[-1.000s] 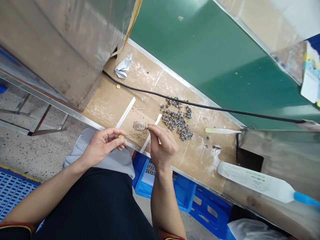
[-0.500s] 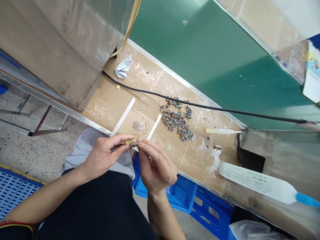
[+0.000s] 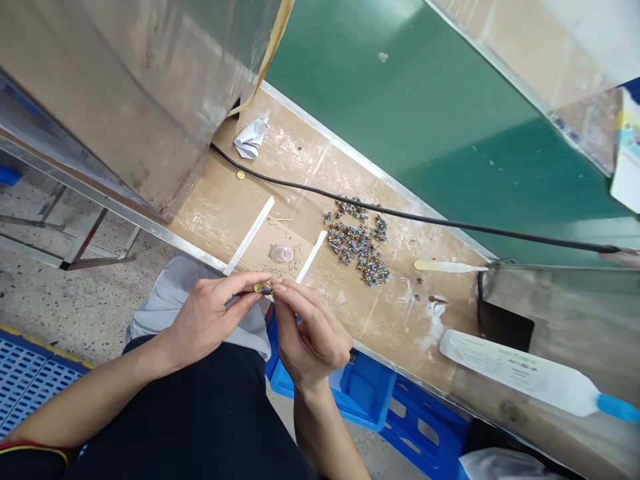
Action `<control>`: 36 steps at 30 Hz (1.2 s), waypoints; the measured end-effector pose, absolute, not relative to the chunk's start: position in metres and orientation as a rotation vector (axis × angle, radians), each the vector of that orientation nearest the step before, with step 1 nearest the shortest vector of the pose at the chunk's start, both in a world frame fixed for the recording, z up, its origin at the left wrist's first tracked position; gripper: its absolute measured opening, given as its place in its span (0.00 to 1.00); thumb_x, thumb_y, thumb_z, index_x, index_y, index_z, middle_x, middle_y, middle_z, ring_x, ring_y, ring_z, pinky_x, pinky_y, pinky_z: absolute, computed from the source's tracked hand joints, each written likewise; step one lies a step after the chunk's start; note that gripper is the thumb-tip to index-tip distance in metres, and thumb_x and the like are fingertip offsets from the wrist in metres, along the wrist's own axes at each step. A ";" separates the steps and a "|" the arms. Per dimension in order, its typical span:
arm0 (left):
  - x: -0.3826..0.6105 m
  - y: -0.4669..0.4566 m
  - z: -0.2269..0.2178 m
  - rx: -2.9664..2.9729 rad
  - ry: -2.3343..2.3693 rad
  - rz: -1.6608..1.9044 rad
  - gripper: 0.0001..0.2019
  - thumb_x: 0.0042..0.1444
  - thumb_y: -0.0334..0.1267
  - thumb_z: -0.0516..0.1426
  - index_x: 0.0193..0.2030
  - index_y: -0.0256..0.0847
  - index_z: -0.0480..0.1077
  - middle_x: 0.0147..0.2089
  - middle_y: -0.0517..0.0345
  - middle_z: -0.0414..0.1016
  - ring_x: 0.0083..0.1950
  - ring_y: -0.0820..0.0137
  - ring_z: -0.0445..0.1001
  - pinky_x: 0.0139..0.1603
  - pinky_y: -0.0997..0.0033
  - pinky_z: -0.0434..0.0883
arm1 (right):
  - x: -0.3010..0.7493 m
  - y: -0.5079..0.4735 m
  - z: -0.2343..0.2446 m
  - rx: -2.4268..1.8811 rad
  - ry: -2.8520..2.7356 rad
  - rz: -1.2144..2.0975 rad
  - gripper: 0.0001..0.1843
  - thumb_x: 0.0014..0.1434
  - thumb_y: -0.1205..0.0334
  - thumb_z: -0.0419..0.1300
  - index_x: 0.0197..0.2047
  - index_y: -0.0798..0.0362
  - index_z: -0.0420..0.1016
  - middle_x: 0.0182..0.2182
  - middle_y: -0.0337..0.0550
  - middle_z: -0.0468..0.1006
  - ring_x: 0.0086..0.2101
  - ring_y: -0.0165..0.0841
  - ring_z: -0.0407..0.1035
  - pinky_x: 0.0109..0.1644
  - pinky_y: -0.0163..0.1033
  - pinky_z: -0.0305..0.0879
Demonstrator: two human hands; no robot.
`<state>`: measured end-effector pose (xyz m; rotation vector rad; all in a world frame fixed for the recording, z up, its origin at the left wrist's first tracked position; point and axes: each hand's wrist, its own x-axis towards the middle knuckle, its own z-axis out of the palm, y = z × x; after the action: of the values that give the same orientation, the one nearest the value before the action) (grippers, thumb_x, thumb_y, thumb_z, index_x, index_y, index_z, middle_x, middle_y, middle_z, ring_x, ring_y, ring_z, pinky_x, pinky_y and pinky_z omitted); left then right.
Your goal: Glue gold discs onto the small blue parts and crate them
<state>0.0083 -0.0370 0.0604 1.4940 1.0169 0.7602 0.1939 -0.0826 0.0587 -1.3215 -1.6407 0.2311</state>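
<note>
My left hand (image 3: 210,317) is closed, its thumb and forefinger pinching a small yellow round piece (image 3: 259,287). Just beside that piece, a small dark blue and brass-coloured part (image 3: 267,291) shows between the fingertips of both hands. My right hand (image 3: 313,333) is closed too, with thumb and forefinger pinched at the right end of this part. Fingers cover much of both pieces, so whether they are joined cannot be made out. Both hands meet over the near edge of the workbench (image 3: 200,213), in front of a small clear plastic cup (image 3: 281,253).
Many small blue and brass parts (image 3: 357,243) lie heaped on the bench. A black cable (image 3: 310,189) crosses it. To the right are a pale flat stick (image 3: 445,266) and a white bottle with blue tip (image 3: 520,370). Crumpled paper (image 3: 251,138) and another yellow disc (image 3: 241,175) lie further left.
Both hands stay together in nearly the same place. The yellow piece appears slightly turned and more covered by fingers. The whole view has shifted a little.
</note>
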 end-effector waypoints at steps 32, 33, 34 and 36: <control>0.007 -0.040 0.075 1.800 1.029 0.675 0.16 0.80 0.31 0.58 0.69 0.43 0.76 0.61 0.52 0.89 0.59 0.61 0.91 0.60 0.66 0.86 | 0.200 -0.089 0.054 -1.232 -1.841 0.064 0.31 0.68 0.81 0.70 0.69 0.49 0.83 0.56 0.52 0.90 0.52 0.45 0.88 0.50 0.47 0.91; 0.007 -0.040 0.076 1.804 1.037 0.667 0.15 0.80 0.31 0.58 0.69 0.44 0.76 0.61 0.52 0.89 0.59 0.61 0.91 0.59 0.66 0.87 | 0.200 -0.089 0.054 -1.229 -1.845 0.053 0.31 0.68 0.81 0.70 0.69 0.49 0.83 0.56 0.52 0.90 0.51 0.45 0.88 0.50 0.47 0.91; 0.008 -0.040 0.077 1.807 1.044 0.663 0.15 0.80 0.31 0.58 0.68 0.43 0.76 0.61 0.52 0.90 0.58 0.60 0.91 0.59 0.66 0.87 | 0.200 -0.089 0.055 -1.226 -1.845 0.040 0.31 0.67 0.81 0.70 0.69 0.49 0.83 0.56 0.52 0.90 0.51 0.45 0.88 0.50 0.47 0.92; 0.008 -0.040 0.079 1.808 1.049 0.657 0.15 0.80 0.30 0.58 0.67 0.43 0.76 0.60 0.51 0.90 0.58 0.60 0.91 0.58 0.65 0.87 | 0.200 -0.089 0.055 -1.215 -1.855 0.022 0.31 0.67 0.81 0.70 0.69 0.50 0.83 0.56 0.52 0.90 0.51 0.45 0.88 0.50 0.48 0.92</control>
<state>0.0083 -0.0404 0.0788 1.8084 1.0489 0.6572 0.2003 -0.0893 0.0555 -1.2152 -1.8551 0.0224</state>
